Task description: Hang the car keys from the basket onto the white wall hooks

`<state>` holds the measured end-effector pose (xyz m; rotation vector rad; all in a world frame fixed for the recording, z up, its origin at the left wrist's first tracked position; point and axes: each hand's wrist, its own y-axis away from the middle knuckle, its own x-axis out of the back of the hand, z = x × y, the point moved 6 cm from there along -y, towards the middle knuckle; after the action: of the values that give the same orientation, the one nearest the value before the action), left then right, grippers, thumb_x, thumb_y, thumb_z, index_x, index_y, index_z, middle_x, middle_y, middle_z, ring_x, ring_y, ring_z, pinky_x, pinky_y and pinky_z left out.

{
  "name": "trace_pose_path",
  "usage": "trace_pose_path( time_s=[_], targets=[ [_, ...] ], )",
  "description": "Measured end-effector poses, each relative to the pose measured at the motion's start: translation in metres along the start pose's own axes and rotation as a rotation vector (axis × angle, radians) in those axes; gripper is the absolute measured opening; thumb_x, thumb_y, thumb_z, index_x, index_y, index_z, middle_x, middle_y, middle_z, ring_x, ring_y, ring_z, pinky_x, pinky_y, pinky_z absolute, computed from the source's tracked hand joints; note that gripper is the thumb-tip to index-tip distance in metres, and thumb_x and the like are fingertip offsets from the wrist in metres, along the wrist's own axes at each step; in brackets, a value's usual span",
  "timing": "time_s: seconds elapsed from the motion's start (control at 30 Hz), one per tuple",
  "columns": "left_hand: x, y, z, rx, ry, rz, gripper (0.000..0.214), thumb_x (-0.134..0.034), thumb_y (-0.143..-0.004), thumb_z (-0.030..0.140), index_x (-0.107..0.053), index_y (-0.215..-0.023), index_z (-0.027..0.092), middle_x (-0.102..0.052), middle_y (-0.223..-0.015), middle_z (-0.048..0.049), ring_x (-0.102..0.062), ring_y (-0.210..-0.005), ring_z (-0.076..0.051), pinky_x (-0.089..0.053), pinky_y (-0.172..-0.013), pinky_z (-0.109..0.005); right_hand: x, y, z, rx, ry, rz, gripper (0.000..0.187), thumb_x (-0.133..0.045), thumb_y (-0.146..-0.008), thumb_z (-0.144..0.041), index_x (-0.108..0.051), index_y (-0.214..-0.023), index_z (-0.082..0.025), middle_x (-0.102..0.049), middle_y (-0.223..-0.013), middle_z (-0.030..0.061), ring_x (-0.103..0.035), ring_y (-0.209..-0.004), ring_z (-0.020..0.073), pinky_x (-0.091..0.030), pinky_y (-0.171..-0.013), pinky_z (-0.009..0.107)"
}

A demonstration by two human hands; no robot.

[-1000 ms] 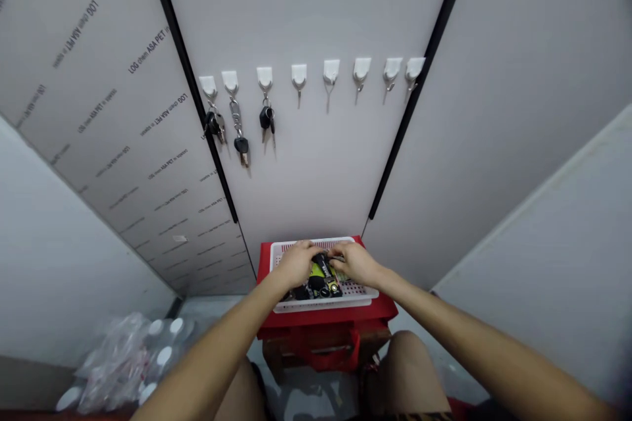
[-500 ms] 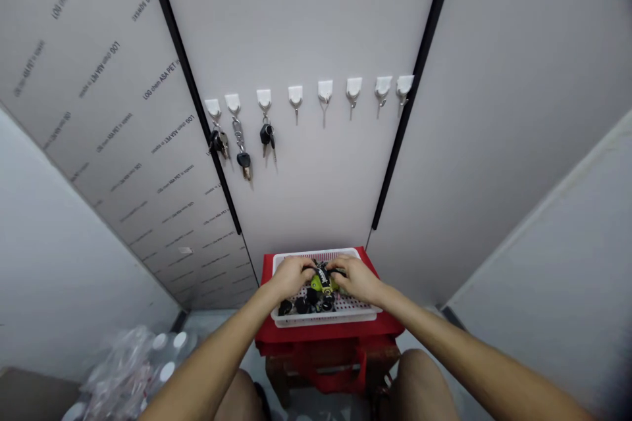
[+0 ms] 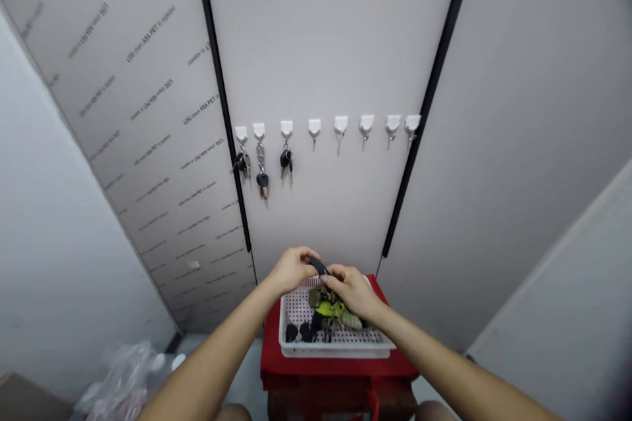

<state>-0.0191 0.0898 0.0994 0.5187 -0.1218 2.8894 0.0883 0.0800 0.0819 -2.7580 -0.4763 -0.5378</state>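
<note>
Head view: the left hand (image 3: 292, 269) and the right hand (image 3: 353, 289) met just below the middle of the frame, over the far edge of a white basket (image 3: 340, 350); the left hand's fingers were curled narrow, pinched on a black key (image 3: 320, 268) held between the two hands; the right hand's fingers were closed on the key bunch (image 3: 332, 308), whose yellow-green tag hung below them, over the inside of the basket; whether the black key was joined to that bunch could not be told. More dark keys (image 3: 302, 331) lay on the basket floor at its left; the basket sat on a red cloth (image 3: 274, 363) at the bottom centre. Above, across the middle of the frame, a row of white hooks (image 3: 340, 124) ran along the pale wall panel; the three leftmost carried hanging keys (image 3: 262, 179), the others were bare. A clear plastic bag (image 3: 123, 381) lay at lower left.
</note>
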Motion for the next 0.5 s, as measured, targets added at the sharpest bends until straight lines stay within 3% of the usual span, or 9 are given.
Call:
trace_pose_path(
  time_s=[0.13,0.27,0.37,0.5],
  targets=[
    [0.004,0.007,-0.001,0.037,0.352,0.037,0.033,-0.054,-0.054,0.021,-0.048,-0.085,0.013,-0.054,-0.07,-0.0021,-0.048,-0.059,-0.008,-0.036,-0.056,-0.021,0.017,-0.018,-0.031,0.027,-0.132,0.115,0.025,-0.043,-0.065,-0.035,-0.048,-0.055,-0.013,-0.046,-0.048,-0.0027,-0.039,-0.046,0.0062,-0.032,-0.046,0.019],
    [-0.008,0.007,0.007,-0.057,0.482,-0.018,0.037,-0.06,-0.048,0.02,-0.051,-0.083,0.013,-0.055,-0.08,-0.0038,-0.049,-0.073,-0.011,-0.037,-0.066,-0.022,0.03,-0.043,-0.074,0.067,-0.22,0.236,0.025,-0.046,-0.061,-0.038,-0.048,-0.054,-0.013,-0.049,-0.049,-0.0017,-0.039,-0.044,0.0062,-0.032,-0.044,0.019],
    [-0.007,-0.003,0.02,-0.1,0.538,0.06,0.031,-0.058,-0.052,0.026,-0.052,-0.078,0.012,-0.055,-0.071,-0.0014,-0.049,-0.061,-0.009,-0.038,-0.057,-0.021,0.032,-0.063,-0.103,0.122,-0.264,0.26,0.023,-0.047,-0.06,-0.036,-0.048,-0.056,-0.014,-0.048,-0.047,-0.0025,-0.039,-0.042,0.0055,-0.031,-0.041,0.018],
    [0.013,-0.02,0.047,-0.165,0.591,0.216,0.022,-0.054,-0.055,0.029,-0.052,-0.066,0.011,-0.048,-0.051,0.0037,-0.043,-0.043,-0.005,-0.035,-0.044,-0.019,0.039,-0.09,-0.129,0.18,-0.418,0.257,0.02,-0.046,-0.062,-0.034,-0.047,-0.06,-0.014,-0.047,-0.047,-0.0039,-0.039,-0.041,0.0042,-0.03,-0.04,0.017]
  ],
)
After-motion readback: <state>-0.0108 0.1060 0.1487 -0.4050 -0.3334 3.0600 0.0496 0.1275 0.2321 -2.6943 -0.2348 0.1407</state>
